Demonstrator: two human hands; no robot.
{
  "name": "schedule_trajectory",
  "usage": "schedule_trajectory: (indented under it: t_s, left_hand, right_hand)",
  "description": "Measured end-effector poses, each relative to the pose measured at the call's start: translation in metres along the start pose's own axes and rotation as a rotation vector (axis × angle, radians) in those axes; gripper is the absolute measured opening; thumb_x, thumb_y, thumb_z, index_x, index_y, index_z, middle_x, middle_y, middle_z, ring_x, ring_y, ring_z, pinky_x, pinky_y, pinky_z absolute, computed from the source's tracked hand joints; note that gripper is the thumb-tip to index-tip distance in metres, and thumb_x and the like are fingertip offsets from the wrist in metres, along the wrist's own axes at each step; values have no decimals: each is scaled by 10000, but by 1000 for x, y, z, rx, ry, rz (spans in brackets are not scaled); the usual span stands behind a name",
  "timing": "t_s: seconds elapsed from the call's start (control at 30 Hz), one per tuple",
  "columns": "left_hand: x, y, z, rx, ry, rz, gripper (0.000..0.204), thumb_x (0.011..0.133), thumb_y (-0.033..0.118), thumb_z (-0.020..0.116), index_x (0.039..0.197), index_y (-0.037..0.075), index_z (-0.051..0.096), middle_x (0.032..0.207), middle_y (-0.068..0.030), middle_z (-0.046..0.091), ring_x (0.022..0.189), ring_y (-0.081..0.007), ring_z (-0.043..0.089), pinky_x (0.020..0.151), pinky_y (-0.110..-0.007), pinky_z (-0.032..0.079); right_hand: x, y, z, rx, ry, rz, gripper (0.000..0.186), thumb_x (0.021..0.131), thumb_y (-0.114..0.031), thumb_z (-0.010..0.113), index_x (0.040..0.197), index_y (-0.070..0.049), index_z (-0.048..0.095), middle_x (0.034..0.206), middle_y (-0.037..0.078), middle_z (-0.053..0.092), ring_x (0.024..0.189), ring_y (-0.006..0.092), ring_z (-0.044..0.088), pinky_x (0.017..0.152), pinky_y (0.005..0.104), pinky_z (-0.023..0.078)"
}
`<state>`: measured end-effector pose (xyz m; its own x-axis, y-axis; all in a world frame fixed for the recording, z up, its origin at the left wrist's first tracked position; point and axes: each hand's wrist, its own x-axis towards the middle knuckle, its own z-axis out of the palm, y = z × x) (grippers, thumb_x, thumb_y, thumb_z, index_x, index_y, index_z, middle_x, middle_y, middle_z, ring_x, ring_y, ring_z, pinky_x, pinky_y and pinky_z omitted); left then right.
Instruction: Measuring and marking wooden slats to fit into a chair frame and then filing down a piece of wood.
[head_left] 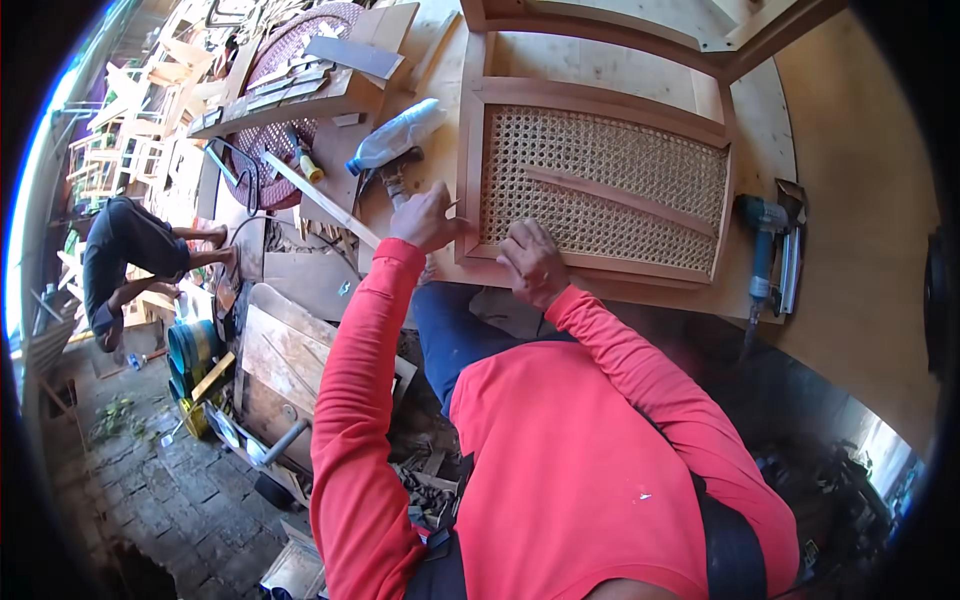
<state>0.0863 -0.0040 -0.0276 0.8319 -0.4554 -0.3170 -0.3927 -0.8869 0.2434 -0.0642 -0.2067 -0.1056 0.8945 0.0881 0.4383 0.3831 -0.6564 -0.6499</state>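
Hands (533, 264) are at a brown wooden frame (600, 109) around pale woven cane (610, 155).

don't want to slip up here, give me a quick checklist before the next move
1. Right hand at the near edge of the wooden frame: ok.
2. Cane panel within the frame's borders: ok.
3. Cane free of things on top: not ok, a wooden strip lies across it.
4. Left hand empty: cannot tell, its curled fingers hide the palm.
5. Power tool off the cane: ok, lying to the right.
6. Bottle upright: not ok, on its side.
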Motion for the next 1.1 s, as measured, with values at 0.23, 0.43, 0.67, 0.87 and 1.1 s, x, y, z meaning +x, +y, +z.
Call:
schedule_trajectory:
  t_s: [0.23, 0.43, 0.67, 0.87, 1.1]
  left_hand:
    - [12, 30, 1, 116, -100, -89, 440, 958, 425, 732, 1127, 21, 766, 1095, -263, 813, 1036, -444, 800, 900, -534, 637]
    - [13, 42, -3, 127, -103, -119, 410, 944, 397, 744, 1089, 14, 773, 1102, -259, 808, 1048, -441, 794, 910, -534, 637]
    - [13, 31, -6, 96, -180, -61, 395, 859, 375, 769, 1032, 23, 815, 1093, -256, 811, 1051, -426, 799, 926, -513, 641]
    - [20, 26, 2, 122, -179, -46, 405, 848, 398, 791, 1055, 50, 811, 1074, -245, 814, 1021, -418, 802, 912, -519, 641]
    - [-1, 13, 27, -42, 38, -55, 434, 831, 413, 874, 1098, 97, 744, 983, -204, 819, 944, -427, 802, 849, -537, 640]
  right_hand:
    - [1, -3, 7, 36, 33, 18, 209, 836, -59, 802, 926, -47, 614, 1030, 135, 579, 1030, 376, 583, 930, 495, 505]
    - [5, -3, 4, 61, -15, 38, 222, 811, -41, 805, 922, -44, 613, 1038, 139, 592, 1028, 380, 592, 930, 489, 515]
    - [19, 0, -3, 49, -159, 63, 243, 780, -35, 815, 910, -27, 609, 1025, 144, 586, 1014, 371, 596, 887, 480, 527]
    - [18, -4, -2, 12, -144, 58, 274, 770, -39, 827, 916, -24, 597, 1025, 147, 574, 1011, 380, 591, 882, 486, 527]
    - [30, 2, -14, 35, -269, 22, 300, 767, -59, 845, 921, -31, 589, 1015, 164, 561, 1001, 404, 591, 880, 497, 525]
